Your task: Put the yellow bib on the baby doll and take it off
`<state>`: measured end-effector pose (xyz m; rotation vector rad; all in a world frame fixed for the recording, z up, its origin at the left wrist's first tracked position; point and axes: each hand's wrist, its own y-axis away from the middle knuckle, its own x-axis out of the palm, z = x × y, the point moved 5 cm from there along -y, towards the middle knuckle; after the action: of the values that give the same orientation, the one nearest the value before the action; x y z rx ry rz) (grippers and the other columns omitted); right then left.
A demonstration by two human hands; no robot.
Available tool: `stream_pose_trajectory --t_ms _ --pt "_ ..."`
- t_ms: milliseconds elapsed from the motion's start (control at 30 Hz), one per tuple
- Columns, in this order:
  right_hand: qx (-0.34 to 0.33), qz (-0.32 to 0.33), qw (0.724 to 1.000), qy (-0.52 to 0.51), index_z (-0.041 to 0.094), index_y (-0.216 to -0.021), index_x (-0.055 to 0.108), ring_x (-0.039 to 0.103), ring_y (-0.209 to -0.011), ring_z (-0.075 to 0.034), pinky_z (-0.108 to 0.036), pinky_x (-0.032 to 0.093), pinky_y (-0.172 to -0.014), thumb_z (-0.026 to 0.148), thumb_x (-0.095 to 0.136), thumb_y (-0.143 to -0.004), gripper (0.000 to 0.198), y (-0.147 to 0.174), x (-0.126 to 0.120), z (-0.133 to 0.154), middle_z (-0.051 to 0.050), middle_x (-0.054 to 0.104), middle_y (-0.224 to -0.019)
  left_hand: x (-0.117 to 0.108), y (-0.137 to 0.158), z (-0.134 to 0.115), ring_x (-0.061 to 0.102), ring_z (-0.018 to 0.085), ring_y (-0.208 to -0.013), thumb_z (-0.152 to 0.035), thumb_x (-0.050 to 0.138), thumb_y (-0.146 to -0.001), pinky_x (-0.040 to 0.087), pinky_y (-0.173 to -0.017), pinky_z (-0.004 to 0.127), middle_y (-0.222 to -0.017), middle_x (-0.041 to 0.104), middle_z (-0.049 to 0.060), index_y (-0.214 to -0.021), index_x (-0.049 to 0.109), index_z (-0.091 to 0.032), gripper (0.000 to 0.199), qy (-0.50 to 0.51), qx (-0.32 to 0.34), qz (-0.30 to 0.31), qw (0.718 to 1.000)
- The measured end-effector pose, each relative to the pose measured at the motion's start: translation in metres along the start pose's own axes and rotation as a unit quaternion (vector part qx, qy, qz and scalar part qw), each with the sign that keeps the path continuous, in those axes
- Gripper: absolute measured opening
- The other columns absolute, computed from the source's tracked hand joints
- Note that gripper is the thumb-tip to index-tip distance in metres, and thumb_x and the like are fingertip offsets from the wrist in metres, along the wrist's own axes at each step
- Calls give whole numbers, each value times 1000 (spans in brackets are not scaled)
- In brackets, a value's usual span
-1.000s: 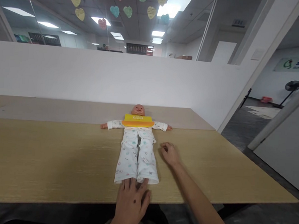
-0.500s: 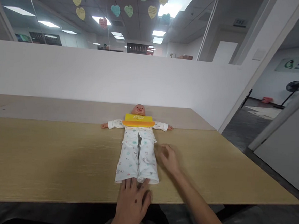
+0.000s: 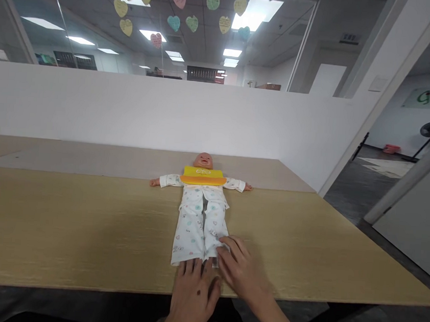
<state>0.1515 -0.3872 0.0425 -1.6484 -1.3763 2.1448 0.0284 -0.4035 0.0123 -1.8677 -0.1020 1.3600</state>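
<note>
Your right hand (image 3: 241,267) is now reaching over the lower right leg of the trousers (image 3: 188,232); in the earlier frame it was beside that leg, farther up. On the table (image 3: 85,220), the doll (image 3: 193,199) is lying face up, its long axis going from near to far, head far. From your left hand (image 3: 194,277) it is extending straight far; from your right, left and far. Your left hand is lying flat, its fingertips meeting the hems. Your right fingers are curving; whether they are pinching cloth, I cannot tell.
</note>
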Motion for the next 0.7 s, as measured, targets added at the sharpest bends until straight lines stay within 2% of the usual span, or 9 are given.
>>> stream_pose_trajectory --t_ms 167,267,467,700 --pt "1 32 999 -7 17 -112 56 51 -114 -27 -43 52 -91 8 51 -76 37 5 6 3 -14 57 -118 -2 0 -1 57 25 -96 -34 49 -86 40 -86 41 -103 67 8 -113 62 -19 34 -10 8 -11 1000" --pt "23 30 999 9 16 -113 55 50 -115 -28 -44 53 -90 8 50 -78 37 8 7 -1 -14 56 -120 -2 -1 -1 58 25 -93 -33 49 -86 41 -86 42 -99 67 8 -113 63 -18 34 -10 3 -7 1000" --pt "37 -30 999 14 19 -104 60 53 -112 -26 -44 54 -87 6 48 -82 28 6 12 -4 -13 60 -117 0 0 0 58 26 -97 -33 50 -86 42 -85 43 -106 66 10 -114 63 -19 34 -9 -1 -2 1000" --pt "24 -61 998 -18 21 -112 60 53 -116 -24 -44 53 -89 8 50 -85 32 8 11 1 -12 60 -119 1 2 -2 58 27 -99 -30 50 -86 45 -87 44 -103 67 10 -111 64 -18 32 1 4 -5 1000"
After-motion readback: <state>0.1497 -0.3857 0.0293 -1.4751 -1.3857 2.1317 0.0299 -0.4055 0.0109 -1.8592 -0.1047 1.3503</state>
